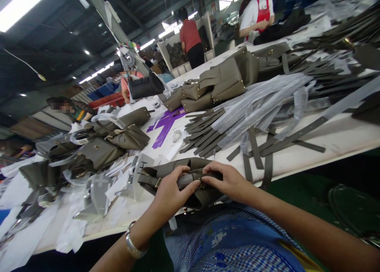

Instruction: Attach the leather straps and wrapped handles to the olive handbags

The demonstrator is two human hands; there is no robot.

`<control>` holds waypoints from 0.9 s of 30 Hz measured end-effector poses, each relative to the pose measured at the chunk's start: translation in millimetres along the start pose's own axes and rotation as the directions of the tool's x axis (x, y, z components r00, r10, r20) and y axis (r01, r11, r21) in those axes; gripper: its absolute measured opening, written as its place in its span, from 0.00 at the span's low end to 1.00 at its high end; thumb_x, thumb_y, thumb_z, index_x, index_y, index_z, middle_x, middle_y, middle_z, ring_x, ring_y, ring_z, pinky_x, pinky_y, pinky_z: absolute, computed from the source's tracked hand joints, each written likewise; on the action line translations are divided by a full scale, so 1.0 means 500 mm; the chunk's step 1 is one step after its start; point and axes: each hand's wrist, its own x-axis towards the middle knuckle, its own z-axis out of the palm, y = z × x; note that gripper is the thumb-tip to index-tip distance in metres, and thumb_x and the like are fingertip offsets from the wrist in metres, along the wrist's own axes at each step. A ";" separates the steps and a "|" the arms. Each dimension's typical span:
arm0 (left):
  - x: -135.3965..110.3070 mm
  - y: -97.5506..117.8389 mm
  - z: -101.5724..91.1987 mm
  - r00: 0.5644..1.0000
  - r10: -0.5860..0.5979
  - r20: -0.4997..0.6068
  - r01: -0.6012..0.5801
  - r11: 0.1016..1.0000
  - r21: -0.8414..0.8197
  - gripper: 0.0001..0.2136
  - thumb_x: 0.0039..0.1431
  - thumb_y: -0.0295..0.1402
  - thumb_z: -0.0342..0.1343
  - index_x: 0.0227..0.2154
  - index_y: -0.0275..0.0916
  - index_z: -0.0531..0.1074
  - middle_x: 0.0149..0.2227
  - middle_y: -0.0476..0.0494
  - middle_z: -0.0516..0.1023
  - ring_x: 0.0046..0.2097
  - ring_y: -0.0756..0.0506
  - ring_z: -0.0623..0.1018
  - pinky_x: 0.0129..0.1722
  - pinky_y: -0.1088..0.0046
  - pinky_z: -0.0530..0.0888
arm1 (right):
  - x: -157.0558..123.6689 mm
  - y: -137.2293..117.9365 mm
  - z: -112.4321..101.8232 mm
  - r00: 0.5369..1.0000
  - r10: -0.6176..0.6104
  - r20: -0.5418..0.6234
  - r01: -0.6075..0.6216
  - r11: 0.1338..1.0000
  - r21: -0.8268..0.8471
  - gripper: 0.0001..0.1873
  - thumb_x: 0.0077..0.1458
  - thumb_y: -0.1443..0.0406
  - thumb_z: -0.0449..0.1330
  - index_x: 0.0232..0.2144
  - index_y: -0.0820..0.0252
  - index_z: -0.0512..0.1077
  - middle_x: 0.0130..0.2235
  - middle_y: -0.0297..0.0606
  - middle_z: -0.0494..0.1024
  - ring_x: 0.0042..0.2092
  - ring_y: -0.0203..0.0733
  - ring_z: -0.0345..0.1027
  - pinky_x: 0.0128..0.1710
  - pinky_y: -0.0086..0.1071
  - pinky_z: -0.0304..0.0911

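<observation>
An olive-grey handbag [204,198] with gold-coloured fittings lies at the table's front edge, close against my body. My left hand [175,187] is closed on the bag's upper part, thumb and fingers around a grey piece there. From the other side my right hand [224,181] pinches the bag near its middle, the fingertips close to a small metal fitting. A side strap with a gold buckle [158,182] sticks out left of my left hand. What lies under my fingers is partly hidden.
Grey straps, many in clear plastic sleeves [261,101], spread over the table [299,161] on the right. More handbags [222,80] stand behind, others [101,151] at left. Transparent templates [96,196] and purple strips [164,127] lie about. Several people work farther back.
</observation>
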 end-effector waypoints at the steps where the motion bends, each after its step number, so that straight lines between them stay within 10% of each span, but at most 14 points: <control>1: 0.002 0.002 0.000 1.000 -0.005 0.013 0.005 1.000 -0.016 0.17 0.58 0.43 0.59 0.46 0.40 0.72 0.44 0.43 0.80 0.45 0.40 0.79 0.46 0.64 0.73 | 0.001 0.003 -0.001 1.000 0.021 0.011 -0.021 0.999 0.034 0.05 0.55 0.62 0.62 0.33 0.57 0.75 0.36 0.34 0.78 0.41 0.41 0.70 0.44 0.32 0.62; 27: 0.024 0.000 0.020 0.988 -0.147 0.047 0.152 0.977 -0.148 0.11 0.55 0.38 0.57 0.38 0.36 0.72 0.32 0.48 0.78 0.35 0.45 0.77 0.35 0.73 0.72 | 0.025 0.036 0.019 0.986 0.142 0.091 -0.165 0.925 0.342 0.14 0.48 0.57 0.67 0.29 0.60 0.70 0.25 0.28 0.68 0.28 0.33 0.61 0.28 0.26 0.55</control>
